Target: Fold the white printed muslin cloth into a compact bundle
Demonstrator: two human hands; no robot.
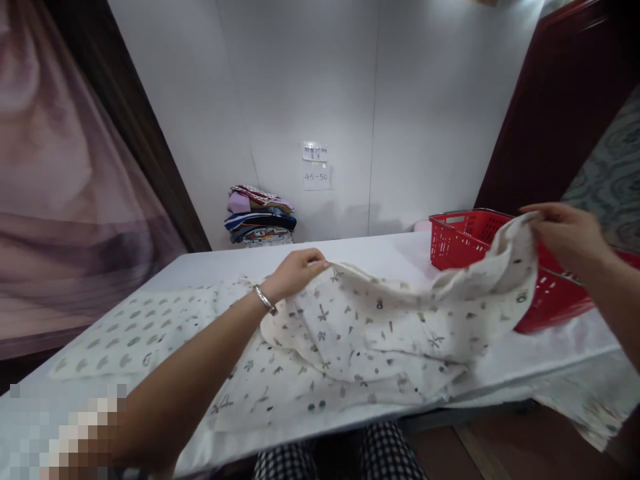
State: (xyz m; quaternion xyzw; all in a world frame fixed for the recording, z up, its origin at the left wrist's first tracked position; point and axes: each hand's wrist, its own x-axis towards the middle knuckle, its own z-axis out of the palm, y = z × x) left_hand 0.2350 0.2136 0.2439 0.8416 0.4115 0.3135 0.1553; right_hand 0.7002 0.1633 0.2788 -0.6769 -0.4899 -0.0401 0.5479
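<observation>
A white cloth with small printed figures [400, 327] stretches between my two hands above the table. My left hand [300, 270], with a silver bracelet on its wrist, pinches the cloth's upper edge near the middle. Over at the right, my right hand [570, 230] grips a raised corner of the same cloth in front of the red basket. The cloth sags between the hands, and its lower part rests on more printed fabric. To the left, a cloth with grey-green shapes [120, 330] lies flat on the table.
A red plastic basket [457, 233] stands on the white table [370, 250] at the right. Folded clothes [260, 217] are stacked at the back against the wall. Paper notes [316, 177] hang above. A pink curtain [65, 167] borders the left side; printed fabric [585, 400] hangs lower right.
</observation>
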